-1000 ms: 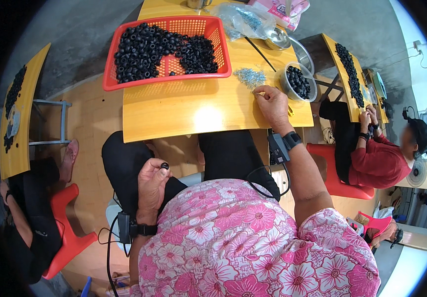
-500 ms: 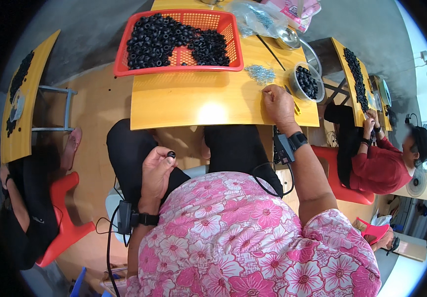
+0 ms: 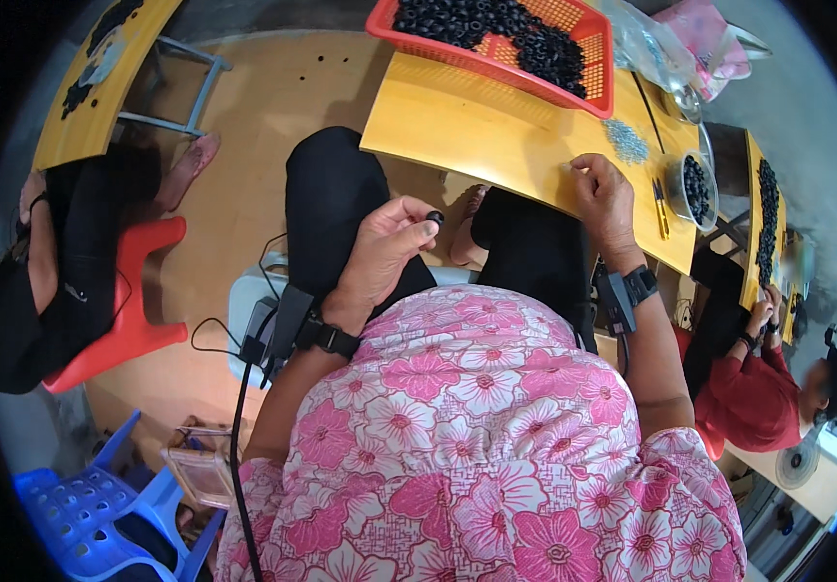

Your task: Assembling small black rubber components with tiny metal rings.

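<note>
— Left hand (image 3: 386,254)?
— Raised over the lap, thumb and forefinger pinched on one small black ring (image 3: 435,216).
— Right hand (image 3: 605,197)?
— Resting on the yellow tabletop (image 3: 477,131), fingertips curled together near its front edge; whether pinching anything, cannot tell. Just beyond, a heap of small grey metal parts (image 3: 624,142).
— Progress?
— Seemingly early to middling: red basket (image 3: 601,58) heaped with black rings, metal bowl (image 3: 692,186) part filled. Plenty left.

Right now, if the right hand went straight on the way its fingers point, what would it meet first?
Probably bare table only: the right hand already rests there, fingers pointing up-left. Further along that line stands the red basket, though depth is unclear.
</note>
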Demonstrator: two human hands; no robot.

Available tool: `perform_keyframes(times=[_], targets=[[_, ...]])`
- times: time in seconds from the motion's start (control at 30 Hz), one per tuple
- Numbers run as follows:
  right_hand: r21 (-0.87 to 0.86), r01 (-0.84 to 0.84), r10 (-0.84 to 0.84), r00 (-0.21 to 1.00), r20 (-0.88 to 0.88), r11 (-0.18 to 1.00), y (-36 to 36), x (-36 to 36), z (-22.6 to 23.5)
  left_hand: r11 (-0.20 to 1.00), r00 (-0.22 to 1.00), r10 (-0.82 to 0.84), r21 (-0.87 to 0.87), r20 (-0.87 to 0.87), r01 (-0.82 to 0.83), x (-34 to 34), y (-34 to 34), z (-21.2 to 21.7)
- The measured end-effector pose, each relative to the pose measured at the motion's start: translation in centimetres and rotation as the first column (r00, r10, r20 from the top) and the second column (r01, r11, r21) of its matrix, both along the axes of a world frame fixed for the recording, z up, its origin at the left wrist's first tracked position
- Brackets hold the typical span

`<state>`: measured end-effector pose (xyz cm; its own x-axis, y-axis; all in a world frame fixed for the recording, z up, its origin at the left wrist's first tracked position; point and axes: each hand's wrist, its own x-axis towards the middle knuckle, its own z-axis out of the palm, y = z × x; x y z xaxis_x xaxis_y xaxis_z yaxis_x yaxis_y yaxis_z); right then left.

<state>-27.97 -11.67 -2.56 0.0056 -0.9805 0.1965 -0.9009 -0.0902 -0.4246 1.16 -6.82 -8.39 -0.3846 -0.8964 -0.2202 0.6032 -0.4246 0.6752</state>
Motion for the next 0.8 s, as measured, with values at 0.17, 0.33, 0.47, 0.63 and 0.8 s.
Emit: perform_keyframes(times=[0.17,0.33,0.47,0.63,0.8], targets=[[0.021,-0.353,0.326,0.885,0.333,0.936,1.6,6.9,2.0,1.000,1.000,-0.005,0.001,-0.004,0.005,0.1,0.1,-0.2],[0.089,-0.551,0.492,0.798,0.349,0.830,2.1,10.2,2.9,0.999,1.000,-0.030,-0.020,-0.005,0.030,0.3,0.1,-0.3],[0.041,-0.590,0.567,0.792,0.225,0.807,1.9,10.6,2.7,0.999,1.000,-0.022,-0.032,0.001,0.022,0.4,0.2,-0.2],[0.053,-0.615,0.600,0.782,0.171,0.787,1.9,11.1,2.9,0.998,0.999,-0.025,-0.049,0.035,0.027,0.5,0.2,-0.3],[0.059,-0.668,0.669,0.743,-0.007,0.742,1.9,11.7,3.8,0.998,0.999,-0.010,-0.057,0.043,0.012,0.4,0.3,-0.1]])
